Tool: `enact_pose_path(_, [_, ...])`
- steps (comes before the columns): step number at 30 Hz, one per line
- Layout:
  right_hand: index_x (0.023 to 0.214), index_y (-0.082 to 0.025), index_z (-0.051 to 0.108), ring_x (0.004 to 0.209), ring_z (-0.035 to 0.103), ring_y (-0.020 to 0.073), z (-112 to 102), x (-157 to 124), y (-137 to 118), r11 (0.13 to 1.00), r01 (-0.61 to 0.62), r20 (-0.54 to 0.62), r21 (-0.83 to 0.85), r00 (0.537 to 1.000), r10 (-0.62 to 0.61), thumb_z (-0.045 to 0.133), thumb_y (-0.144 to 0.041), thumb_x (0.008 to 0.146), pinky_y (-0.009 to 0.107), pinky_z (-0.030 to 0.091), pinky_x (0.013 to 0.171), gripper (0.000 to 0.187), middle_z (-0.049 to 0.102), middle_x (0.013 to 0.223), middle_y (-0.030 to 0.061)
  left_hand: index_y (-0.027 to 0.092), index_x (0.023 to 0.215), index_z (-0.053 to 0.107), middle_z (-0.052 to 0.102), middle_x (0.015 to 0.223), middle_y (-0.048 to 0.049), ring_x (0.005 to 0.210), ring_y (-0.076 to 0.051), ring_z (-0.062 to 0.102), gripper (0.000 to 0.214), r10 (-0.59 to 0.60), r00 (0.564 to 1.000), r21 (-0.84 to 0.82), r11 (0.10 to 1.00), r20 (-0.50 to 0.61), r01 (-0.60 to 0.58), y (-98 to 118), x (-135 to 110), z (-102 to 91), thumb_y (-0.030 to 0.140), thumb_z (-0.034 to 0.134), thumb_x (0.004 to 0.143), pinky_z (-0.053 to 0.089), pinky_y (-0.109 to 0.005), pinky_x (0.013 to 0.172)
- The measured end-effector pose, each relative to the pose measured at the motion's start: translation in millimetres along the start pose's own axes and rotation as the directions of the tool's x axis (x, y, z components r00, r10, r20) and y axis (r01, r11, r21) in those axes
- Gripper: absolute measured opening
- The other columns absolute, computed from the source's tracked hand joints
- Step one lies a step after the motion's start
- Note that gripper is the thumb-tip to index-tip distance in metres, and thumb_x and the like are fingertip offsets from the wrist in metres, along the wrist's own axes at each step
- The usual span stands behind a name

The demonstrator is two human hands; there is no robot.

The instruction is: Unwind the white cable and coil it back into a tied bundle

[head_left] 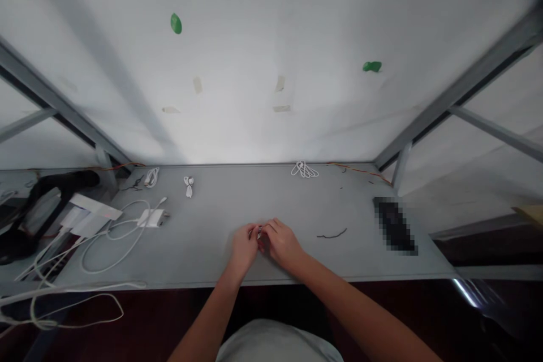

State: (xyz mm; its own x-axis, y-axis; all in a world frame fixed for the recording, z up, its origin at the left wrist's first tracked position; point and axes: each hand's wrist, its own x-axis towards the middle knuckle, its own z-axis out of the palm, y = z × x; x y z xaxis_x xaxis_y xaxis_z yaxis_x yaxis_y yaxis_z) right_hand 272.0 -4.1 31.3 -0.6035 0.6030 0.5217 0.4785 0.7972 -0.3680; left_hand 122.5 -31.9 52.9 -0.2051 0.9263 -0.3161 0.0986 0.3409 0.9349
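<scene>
My left hand [245, 248] and my right hand [280, 241] meet over the grey tabletop [203, 260] near its front edge. The fingers of both are closed in a pinch around something small with a dark part and a pale part. Fingers cover most of it, so I cannot make out what it is. To the right of my right hand lies a bent black twist tie [332, 234]. Beyond the hands, at the back, a white cable [304, 169] rests in loose loops. Further left is a small bundled white cable [189, 185] with a dark tie around it.
At left are a white charger [153, 218] with a looping cord, a white power strip [90, 216] and a black strap-like object [25, 226]. Another coiled white cable [151, 177] lies back left. A blurred dark object [394, 225] lies right. A white wall [237, 124] rises behind.
</scene>
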Motion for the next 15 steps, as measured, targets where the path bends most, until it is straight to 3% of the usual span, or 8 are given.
enact_pose_path(4, [0.090, -0.019, 0.063, 0.079, 0.060, 0.0227, 1.5, 0.4, 1.8, 0.994, -0.101, 0.021, 0.029, 0.995, 0.101, 0.053, -0.003, 0.086, 0.034, 0.053, 0.071, 0.019, 0.065, 0.085, 0.0076, 0.023, 0.072, 0.077, 0.072, 0.068, -0.0066, 0.060, -0.022, 0.061, 0.010, 0.016, 0.999, -0.082, 0.997, 0.034, -0.014, 8.1, -1.6, -2.0, 0.016, 0.071, 0.076, 0.041, -0.030, 0.062])
enact_pose_path(8, [0.099, -0.019, 0.066, 0.084, 0.064, 0.0212, 3.3, -5.0, 4.7, 0.998, -0.043, 0.032, 0.040, 0.999, 0.042, 0.050, -0.004, 0.091, 0.033, 0.055, 0.076, 0.023, 0.070, 0.103, 0.0114, 0.023, 0.074, 0.079, 0.077, 0.079, -0.0083, 0.076, -0.026, 0.067, 0.022, 0.044, 0.996, -0.074, 0.996, 0.072, -0.039, 13.4, -1.0, -7.6, 0.005, 0.070, 0.067, 0.047, -0.033, 0.076])
enact_pose_path(10, [0.102, -0.018, 0.067, 0.088, 0.066, 0.0217, 4.5, -7.4, 6.7, 0.999, 0.012, 0.039, 0.030, 0.999, -0.013, 0.050, -0.006, 0.094, 0.034, 0.056, 0.079, 0.023, 0.071, 0.109, 0.0125, 0.024, 0.072, 0.078, 0.078, 0.079, -0.0084, 0.080, -0.027, 0.068, 0.023, 0.065, 0.991, -0.029, 0.998, 0.115, -0.062, 14.4, 1.0, -10.1, 0.004, 0.068, 0.065, 0.049, -0.033, 0.078])
enact_pose_path(13, [0.100, -0.019, 0.068, 0.086, 0.065, 0.0221, 5.6, -9.1, 9.4, 0.999, 0.048, 0.045, 0.006, 0.998, -0.048, 0.050, -0.008, 0.097, 0.034, 0.055, 0.077, 0.021, 0.071, 0.098, 0.0106, 0.024, 0.069, 0.078, 0.077, 0.075, -0.0072, 0.079, -0.026, 0.068, 0.020, 0.087, 0.978, 0.012, 0.996, 0.192, -0.091, 13.2, 4.7, -10.1, 0.009, 0.066, 0.067, 0.050, -0.034, 0.076])
enact_pose_path(15, [0.101, -0.018, 0.069, 0.084, 0.065, 0.0223, 5.4, -9.0, 10.8, 0.999, 0.046, 0.038, -0.001, 0.998, -0.046, 0.049, -0.009, 0.098, 0.033, 0.055, 0.075, 0.022, 0.070, 0.094, 0.0103, 0.023, 0.067, 0.078, 0.075, 0.072, -0.0071, 0.076, -0.025, 0.068, 0.015, 0.048, 0.979, -0.023, 0.999, 0.197, -0.044, 10.7, 6.6, -7.3, 0.015, 0.066, 0.073, 0.052, -0.034, 0.075])
